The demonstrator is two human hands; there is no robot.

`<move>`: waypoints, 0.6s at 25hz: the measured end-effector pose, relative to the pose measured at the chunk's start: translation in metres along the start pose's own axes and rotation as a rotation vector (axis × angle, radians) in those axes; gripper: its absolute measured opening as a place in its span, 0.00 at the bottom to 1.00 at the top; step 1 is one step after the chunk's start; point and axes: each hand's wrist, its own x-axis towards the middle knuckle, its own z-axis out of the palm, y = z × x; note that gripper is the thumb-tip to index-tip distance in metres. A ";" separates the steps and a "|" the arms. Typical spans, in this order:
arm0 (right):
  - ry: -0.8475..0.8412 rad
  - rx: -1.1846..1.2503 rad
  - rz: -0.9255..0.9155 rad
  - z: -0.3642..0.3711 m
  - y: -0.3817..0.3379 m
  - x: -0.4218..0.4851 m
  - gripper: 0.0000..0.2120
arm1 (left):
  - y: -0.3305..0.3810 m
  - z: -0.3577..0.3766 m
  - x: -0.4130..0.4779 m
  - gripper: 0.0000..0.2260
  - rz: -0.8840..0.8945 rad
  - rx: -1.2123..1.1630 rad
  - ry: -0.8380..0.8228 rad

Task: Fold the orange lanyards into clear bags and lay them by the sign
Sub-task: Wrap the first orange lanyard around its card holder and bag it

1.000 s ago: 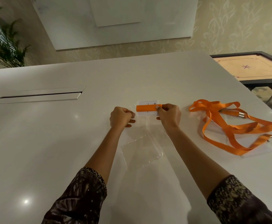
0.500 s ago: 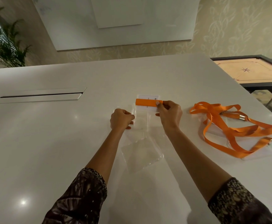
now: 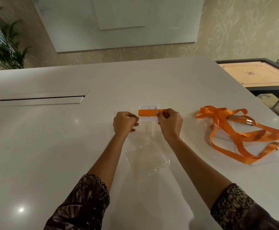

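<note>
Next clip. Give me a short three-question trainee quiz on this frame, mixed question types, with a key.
1. True or false: the right hand pinches the folded lanyard.
2. Multiple choice: the loose lanyards lie (A) left of the right hand, (B) right of it, (C) under it.
3. Fill in: the empty clear bag lies flat between the person's two ____.
Key: 1 true; 2 B; 3 forearms.

A glossy white table (image 3: 36, 146) fronts leaf-patterned wallpaper (image 3: 235, 30), plant (image 3: 1, 47) left, carrom board (image 3: 255, 75) right.
</note>
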 end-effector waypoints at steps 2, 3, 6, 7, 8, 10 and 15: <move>0.008 0.038 0.020 0.003 -0.001 -0.001 0.09 | 0.002 0.001 0.000 0.04 0.038 0.021 -0.005; 0.017 0.061 0.036 0.004 -0.002 -0.001 0.09 | 0.004 0.002 -0.001 0.04 0.064 0.049 -0.007; 0.021 0.082 0.048 0.007 -0.002 -0.001 0.09 | 0.011 0.005 -0.001 0.05 0.144 0.095 0.001; 0.012 0.072 0.033 0.007 -0.001 -0.001 0.09 | 0.013 0.005 -0.001 0.05 0.165 0.097 0.011; 0.002 0.059 0.017 0.007 -0.001 0.000 0.09 | 0.015 0.005 -0.001 0.05 0.181 0.096 0.024; -0.023 0.044 0.000 0.003 -0.001 0.003 0.09 | 0.016 0.003 0.001 0.04 0.193 0.107 0.043; -0.148 0.022 -0.012 -0.007 0.001 0.019 0.09 | 0.016 0.000 0.003 0.02 0.205 0.207 0.075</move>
